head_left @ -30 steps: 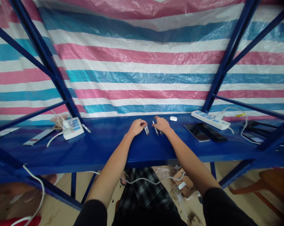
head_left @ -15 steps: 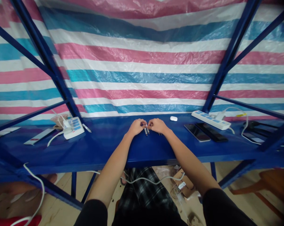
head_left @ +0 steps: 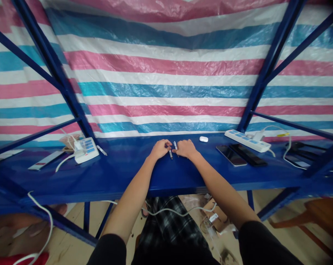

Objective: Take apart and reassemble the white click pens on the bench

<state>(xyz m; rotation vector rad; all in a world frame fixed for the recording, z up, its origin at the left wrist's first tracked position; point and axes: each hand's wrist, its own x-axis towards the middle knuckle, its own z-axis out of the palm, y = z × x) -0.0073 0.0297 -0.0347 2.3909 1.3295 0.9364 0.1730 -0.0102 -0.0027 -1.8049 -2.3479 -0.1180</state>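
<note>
My left hand (head_left: 161, 148) is over the middle of the blue table, thumb and fingers closed around a slim white pen (head_left: 171, 155) whose dark tip points toward me. Just to its right, my right hand (head_left: 184, 148) has its fingers curled down near the tabletop, pinching a second white pen (head_left: 175, 145) that leans up and away from me. A small gap separates the two pens. The palm side of my right hand is hidden.
A white earbud case (head_left: 203, 139) lies right of my hands. Farther right are a phone (head_left: 231, 155), a darker phone (head_left: 247, 154) and a power strip (head_left: 247, 140). On the left sit another power strip (head_left: 87, 150), a pen (head_left: 101, 150) and a grey phone (head_left: 46, 160).
My right hand has shifted slightly right, away from my left hand, and the two pens have come apart. My left hand has stayed nearly in place.
</note>
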